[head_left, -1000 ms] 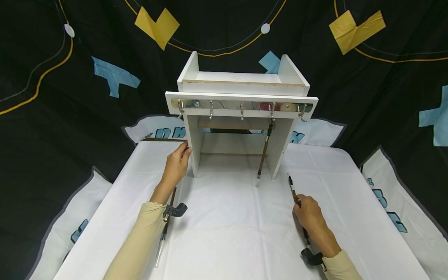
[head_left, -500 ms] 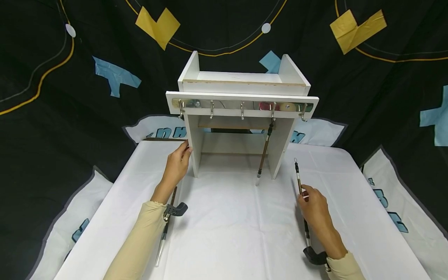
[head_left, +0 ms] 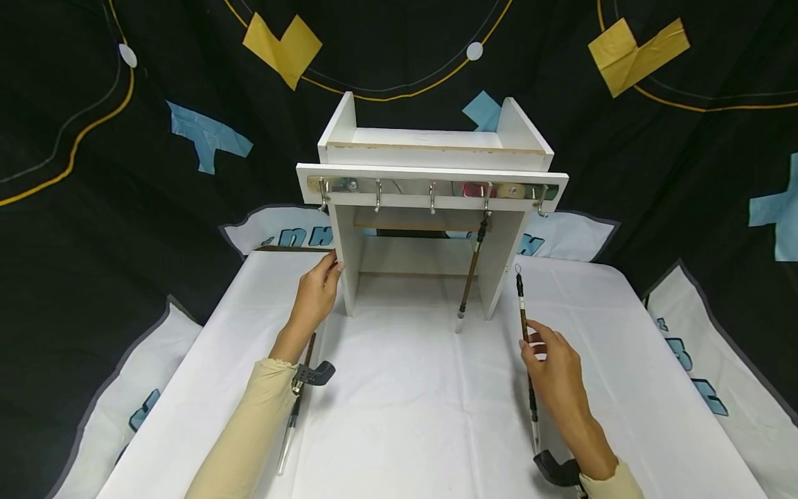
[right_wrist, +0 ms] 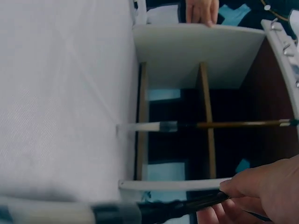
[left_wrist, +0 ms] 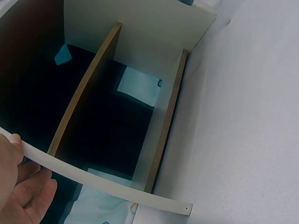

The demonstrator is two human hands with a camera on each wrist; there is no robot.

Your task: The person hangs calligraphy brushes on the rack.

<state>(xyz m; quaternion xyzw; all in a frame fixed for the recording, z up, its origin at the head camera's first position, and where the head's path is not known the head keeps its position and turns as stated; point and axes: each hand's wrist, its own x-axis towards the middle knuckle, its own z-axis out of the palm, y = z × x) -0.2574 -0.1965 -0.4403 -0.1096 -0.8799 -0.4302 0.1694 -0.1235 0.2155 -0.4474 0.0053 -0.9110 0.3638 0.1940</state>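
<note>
A white shelf unit [head_left: 430, 158] with a row of metal hooks [head_left: 431, 197] stands on the table. My left hand [head_left: 316, 291] holds the edge of its left side panel, thumb on one face and fingers on the other in the left wrist view. A calligraphy brush [head_left: 472, 267] with a clear cap hangs from the second hook from the right. My right hand [head_left: 557, 367] pinches another calligraphy brush [head_left: 522, 308] by its dark shaft, loop end pointing away, right of the shelf unit. A similar brush [head_left: 288, 433] lies partly hidden under my left forearm.
A white cloth [head_left: 399, 416] covers the table. Black drapes [head_left: 75, 277] with yellow and blue tape rise behind it. White lettered panels [head_left: 686, 346] stand along the table's sides and back. Small items show behind the hook rail's clear window [head_left: 461, 188].
My right hand has moved forward with the brush, first to the right and then back left. The brush now points more directly away. My left hand stays on the shelf panel.
</note>
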